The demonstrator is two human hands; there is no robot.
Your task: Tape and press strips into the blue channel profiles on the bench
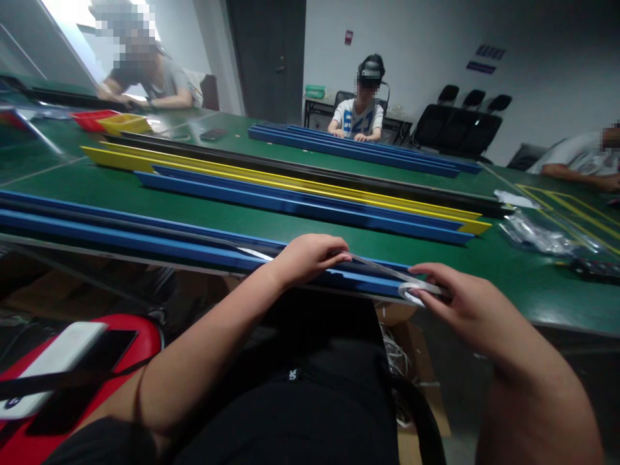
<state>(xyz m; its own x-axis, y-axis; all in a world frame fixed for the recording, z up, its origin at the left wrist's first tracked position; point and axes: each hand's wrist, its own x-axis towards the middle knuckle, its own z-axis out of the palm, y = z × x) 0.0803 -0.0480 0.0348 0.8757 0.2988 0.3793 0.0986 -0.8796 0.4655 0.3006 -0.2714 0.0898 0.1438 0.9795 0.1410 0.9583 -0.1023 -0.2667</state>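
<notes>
My right hand [453,297] grips a small white roll of tape [411,294] between thumb and fingers, over the right end of a long blue channel strip [121,234]. From the roll a narrow length of tape [382,268] runs left to my left hand [314,255]. The fingers of my left hand are pinched together on this tape, above the blue channel. Left of my wrist, a loose white piece [255,253] shows inside the channel. The channel lies along the table's near edge, partly hidden by my left forearm.
Blue [300,203], yellow [290,184] and black profiles [310,166] lie across the green table [523,287]. More blue profiles [353,150] are farther back. Plastic bags [537,232] lie right. Red and yellow bins [123,123] stand left. A red stool [135,336] holds a white box. Several people sit around.
</notes>
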